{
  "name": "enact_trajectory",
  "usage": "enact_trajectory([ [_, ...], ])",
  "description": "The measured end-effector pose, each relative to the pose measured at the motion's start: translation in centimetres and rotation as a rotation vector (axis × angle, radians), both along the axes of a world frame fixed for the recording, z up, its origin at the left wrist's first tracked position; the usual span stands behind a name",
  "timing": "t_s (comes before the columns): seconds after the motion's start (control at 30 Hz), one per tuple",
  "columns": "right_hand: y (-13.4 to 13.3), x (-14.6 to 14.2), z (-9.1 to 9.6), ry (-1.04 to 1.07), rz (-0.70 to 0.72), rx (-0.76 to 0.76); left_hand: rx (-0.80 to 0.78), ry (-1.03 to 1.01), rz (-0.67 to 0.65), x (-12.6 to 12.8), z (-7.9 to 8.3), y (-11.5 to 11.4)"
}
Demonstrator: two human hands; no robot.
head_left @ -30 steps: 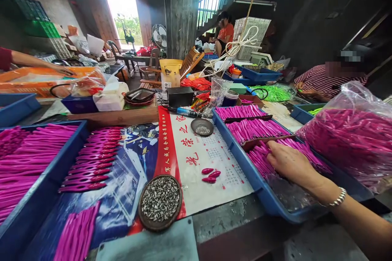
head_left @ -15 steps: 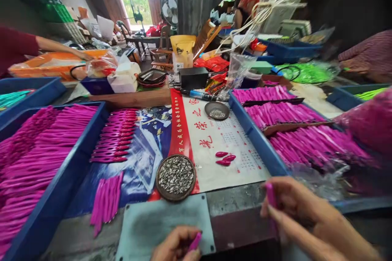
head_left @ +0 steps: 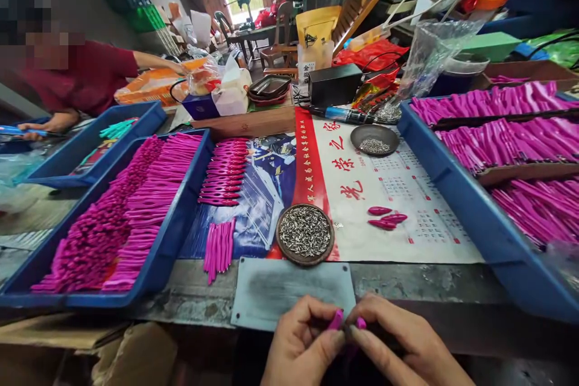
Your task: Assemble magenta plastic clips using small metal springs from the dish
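Observation:
Near the front edge of the table my two hands are close together. My left hand (head_left: 310, 338) pinches a slim magenta plastic piece (head_left: 336, 318) between thumb and fingers. Another magenta piece (head_left: 360, 323) is pinched by my right hand (head_left: 395, 338), its lower part hidden behind the fingers. Just beyond them lies a grey-blue plate (head_left: 289, 289) with a dark smudge. A round brown dish (head_left: 282, 247) full of small metal pins sits behind the plate. Several loose magenta pieces (head_left: 219, 247) lie to its left, below a neat row of magenta pieces with darker red parts (head_left: 224, 172).
Blue trays of magenta pieces flank the work area, at left (head_left: 169, 259) and right (head_left: 446, 193). Dark red teardrop-shaped pieces (head_left: 386, 218) and a shallow dish (head_left: 393, 140) of small metal bits rest on the calendar sheet (head_left: 434, 241). A co-worker (head_left: 97, 72) sits at far left.
The view has swung left. My right hand has come across to my left hand with its magenta piece, and the two hands now nearly touch. My left hand keeps its piece.

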State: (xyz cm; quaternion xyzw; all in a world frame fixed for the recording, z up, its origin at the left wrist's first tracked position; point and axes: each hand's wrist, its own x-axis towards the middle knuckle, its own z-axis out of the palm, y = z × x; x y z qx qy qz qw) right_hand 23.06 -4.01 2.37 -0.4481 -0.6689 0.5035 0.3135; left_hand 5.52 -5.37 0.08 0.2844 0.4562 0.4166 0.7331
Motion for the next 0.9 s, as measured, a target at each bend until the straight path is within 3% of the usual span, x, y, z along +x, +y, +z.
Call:
enact_trajectory([
  [0.13,-0.2,0.1,-0.5,-0.031,-0.013,0.037,-0.017,-0.024,0.001,0.5,0.2,0.0],
  [0.23,-0.3,0.1,-0.5,-0.047,-0.026,0.047,0.014,0.08,-0.019,0.6,0.6,0.1],
  [0.43,-0.5,-0.4,-0.7,0.021,-0.001,-0.074,0.076,0.286,-0.146,0.5,0.5,-0.1],
  [0.67,-0.9,-0.4,-1.1,0.057,-0.043,-0.124,0.042,0.225,-0.139,0.6,-0.8,-0.5],
  [0.9,-0.4,0.1,-0.2,-0.023,0.03,-0.044,0.064,0.243,-0.111,1.0,0.1,-0.5],
])
